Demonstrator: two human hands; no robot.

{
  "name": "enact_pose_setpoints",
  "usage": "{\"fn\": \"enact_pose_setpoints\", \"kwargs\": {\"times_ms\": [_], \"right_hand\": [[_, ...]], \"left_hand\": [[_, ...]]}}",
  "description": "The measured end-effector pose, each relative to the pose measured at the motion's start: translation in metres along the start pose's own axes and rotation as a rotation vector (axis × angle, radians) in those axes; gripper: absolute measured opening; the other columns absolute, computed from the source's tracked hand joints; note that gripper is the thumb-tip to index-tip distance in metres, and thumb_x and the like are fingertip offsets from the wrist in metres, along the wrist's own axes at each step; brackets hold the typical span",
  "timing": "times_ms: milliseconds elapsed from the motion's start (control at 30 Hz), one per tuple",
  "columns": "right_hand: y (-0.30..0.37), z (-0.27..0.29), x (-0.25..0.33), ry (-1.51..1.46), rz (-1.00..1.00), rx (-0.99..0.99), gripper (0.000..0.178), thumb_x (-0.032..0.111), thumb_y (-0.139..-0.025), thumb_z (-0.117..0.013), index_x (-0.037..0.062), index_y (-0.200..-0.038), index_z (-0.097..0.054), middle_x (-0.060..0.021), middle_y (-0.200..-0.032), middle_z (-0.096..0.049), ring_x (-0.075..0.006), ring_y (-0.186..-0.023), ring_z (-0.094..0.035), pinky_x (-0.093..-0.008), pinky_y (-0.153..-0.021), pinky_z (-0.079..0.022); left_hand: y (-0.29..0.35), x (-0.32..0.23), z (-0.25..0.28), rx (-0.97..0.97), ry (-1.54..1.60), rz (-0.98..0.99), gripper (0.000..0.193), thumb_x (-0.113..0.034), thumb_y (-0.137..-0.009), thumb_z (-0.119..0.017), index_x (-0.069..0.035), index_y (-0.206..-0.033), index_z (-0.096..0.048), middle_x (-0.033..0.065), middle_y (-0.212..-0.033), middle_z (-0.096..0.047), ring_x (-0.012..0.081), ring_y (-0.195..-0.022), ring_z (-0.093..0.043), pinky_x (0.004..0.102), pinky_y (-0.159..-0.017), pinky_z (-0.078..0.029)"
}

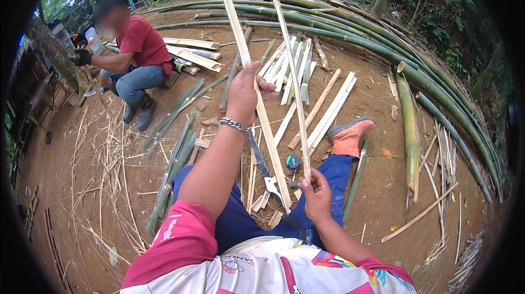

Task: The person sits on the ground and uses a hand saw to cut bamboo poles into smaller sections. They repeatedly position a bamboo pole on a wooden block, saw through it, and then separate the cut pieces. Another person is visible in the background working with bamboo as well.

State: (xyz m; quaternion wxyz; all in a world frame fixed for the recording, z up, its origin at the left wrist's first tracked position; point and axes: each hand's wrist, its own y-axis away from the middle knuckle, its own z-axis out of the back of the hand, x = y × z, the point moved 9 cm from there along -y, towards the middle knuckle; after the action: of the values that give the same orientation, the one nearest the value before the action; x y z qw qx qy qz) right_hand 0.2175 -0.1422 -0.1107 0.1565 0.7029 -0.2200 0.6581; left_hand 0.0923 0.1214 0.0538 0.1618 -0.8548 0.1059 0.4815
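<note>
My left hand (pixel 249 94) grips a split bamboo slat (pixel 234 19), which stands slanted with its upper end far away and its lower end between my legs. A thinner bamboo strip (pixel 301 130) is pinched near its lower end by the fingers of my right hand (pixel 317 195). It leans up and away beside the slat, with a gap between them. Below the slat, a saw (pixel 272 185) with a dark blade and pale handle lies between my legs. A blue and black tape measure (pixel 293 161) rests on the ground near my right knee.
Split bamboo pieces (pixel 333 111) lie ahead of me. Long green bamboo poles (pixel 350 26) curve across the back and right, near a short thick pole (pixel 407 130). Green lengths (pixel 172 171) lie at left. My orange boot (pixel 350 135) stretches forward. A gloved co-worker (pixel 145 48) squats at far left.
</note>
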Motion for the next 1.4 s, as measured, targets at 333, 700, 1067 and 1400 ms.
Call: {"fn": "enact_pose_setpoints", "kwargs": {"times_ms": [333, 700, 1067, 1400], "right_hand": [[0.02, -0.026, 0.0, 0.156, 0.046, 0.076, 0.042, 0.014, -0.096, -0.068, -0.0018, -0.133, -0.058, -0.0067, -0.109, -0.061, -0.0144, -0.099, -0.057, -0.0289, -0.089, -0.047], [0.007, -0.042, -0.002, 0.269, 0.103, 0.08, 0.042, 0.016, -0.094, -0.069, -0.0018, -0.131, -0.06, -0.0114, -0.115, -0.062, -0.0188, -0.103, -0.059, -0.0325, -0.094, -0.047], [0.006, -0.059, 0.008, 0.171, 0.023, 0.199, 0.044, 0.008, -0.098, -0.063, -0.0061, -0.139, -0.051, -0.0112, -0.125, -0.059, -0.0195, -0.119, -0.059, -0.0333, -0.104, -0.045], [-0.002, -0.078, 0.028, 0.163, 0.025, 0.286, 0.048, 0.009, -0.097, -0.064, -0.0053, -0.141, -0.051, -0.0151, -0.126, -0.059, -0.0201, -0.12, -0.058, -0.0321, -0.103, -0.045]], "left_hand": [[-0.001, 0.022, 0.014, 0.004, 0.041, 0.048, 0.067, -0.06, -0.099, -0.051, 0.0, -0.13, -0.047, 0.017, -0.108, -0.065, 0.0312, -0.103, -0.069, 0.0418, -0.075, -0.063], [-0.011, 0.022, 0.029, 0.008, 0.106, 0.087, 0.087, -0.068, -0.092, -0.055, 0.003, -0.139, -0.041, 0.0221, -0.113, -0.062, 0.0318, -0.104, -0.069, 0.0409, -0.078, -0.063], [-0.012, 0.016, 0.044, -0.061, 0.104, 0.058, 0.083, -0.068, -0.089, -0.061, 0.001, -0.133, -0.048, 0.0154, -0.103, -0.063, 0.0217, -0.09, -0.068, 0.0352, -0.074, -0.062], [-0.029, 0.012, 0.073, -0.073, 0.205, -0.005, 0.049, -0.046, -0.102, -0.057, 0.0, -0.12, -0.053, 0.0034, -0.087, -0.058, 0.0127, -0.07, -0.057, 0.0276, -0.062, -0.052]]}}
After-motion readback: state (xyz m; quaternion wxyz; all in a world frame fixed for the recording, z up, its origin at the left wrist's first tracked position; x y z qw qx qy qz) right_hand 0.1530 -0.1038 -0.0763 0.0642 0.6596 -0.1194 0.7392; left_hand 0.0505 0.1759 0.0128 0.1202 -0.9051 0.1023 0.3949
